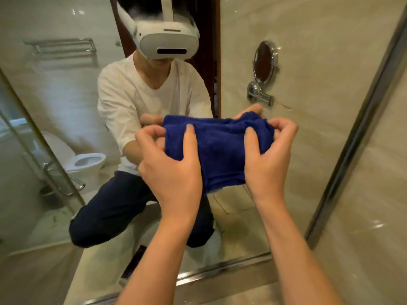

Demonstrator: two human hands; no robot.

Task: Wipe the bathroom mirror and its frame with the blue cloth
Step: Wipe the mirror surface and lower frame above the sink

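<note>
Both hands hold the cloth (217, 148) up in front of the mirror (297, 51).

Left hand (170, 167) grips the cloth's left edge, thumb on front, fingers curled behind. Right hand (269, 154) pinches the bunched right edge. Cloth folded, near the glass. Metal frame (361, 119) runs along the mirror's right side and bottom.

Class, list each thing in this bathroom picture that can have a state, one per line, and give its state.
blue cloth: folded, held up in front of the mirror
left hand: grips the cloth's left edge
right hand: pinches the cloth's right edge
mirror: hazy in patches
mirror frame: metal, untouched by the cloth
toilet lid: raised, seen in reflection
</note>
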